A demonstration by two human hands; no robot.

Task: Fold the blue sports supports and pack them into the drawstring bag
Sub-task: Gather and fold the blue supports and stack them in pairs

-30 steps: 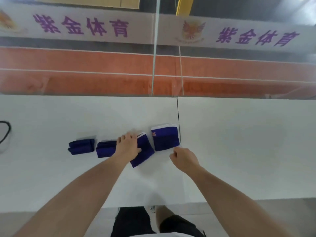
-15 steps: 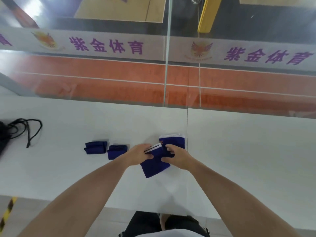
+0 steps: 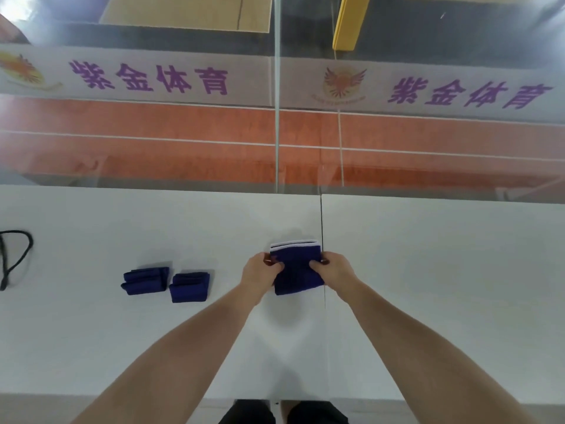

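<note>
Head: hands [image 3: 298, 270] at support [image 3: 298, 272] edges

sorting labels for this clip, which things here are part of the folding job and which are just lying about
Job: blue support held flat by left hand and right hand; two folded supports; black drawstring cord at the table's left edge.
Lying about: nothing else on the white table.

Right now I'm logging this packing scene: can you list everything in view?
Folded supports: two, dark blue, side by side on the table, left of the hands.
Flat supports: a stack, blue with white edges, at the table seam; exact count unclear.
Cord: one, black, far left edge.
Table: white, two tops joined.
Glass barrier with purple lettering: behind the table.
Left hand, right hand: gripping the stack's two sides.
</note>
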